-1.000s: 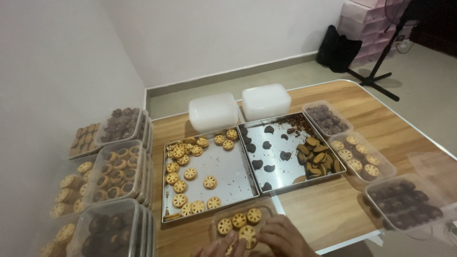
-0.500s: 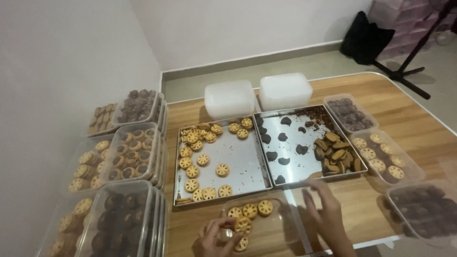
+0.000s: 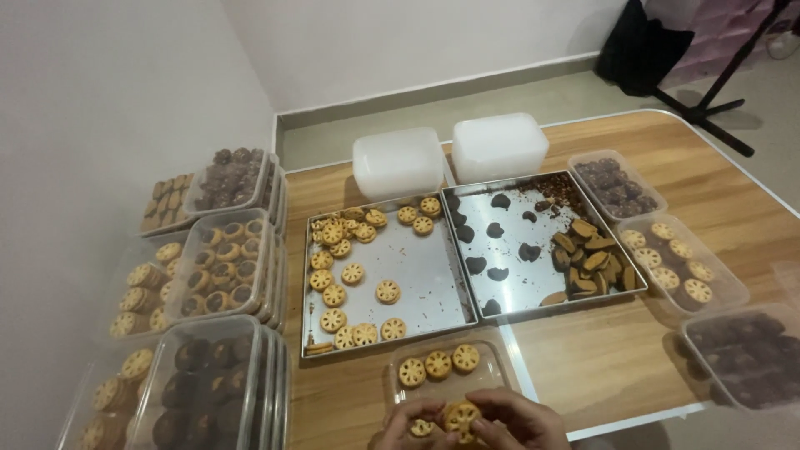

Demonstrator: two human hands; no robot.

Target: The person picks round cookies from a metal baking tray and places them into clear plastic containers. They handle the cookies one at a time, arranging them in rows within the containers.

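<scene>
Head view, both hands (image 3: 467, 421) apparently pinching a wheel cookie (image 3: 460, 414), clear tub (image 3: 450, 371), steel trays (image 3: 417, 275) beyond

Left hand (image 3: 410, 421) and right hand (image 3: 518, 421) meet, fingers (image 3: 487, 412) curled inward

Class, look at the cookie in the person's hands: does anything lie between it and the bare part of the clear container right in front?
Nothing visible does. Both hands hold the round cookie over the clear container's near end; its three cookies lie along the far side.

two steel trays (image 3: 433, 287), two white tubs (image 3: 398, 161)
</scene>
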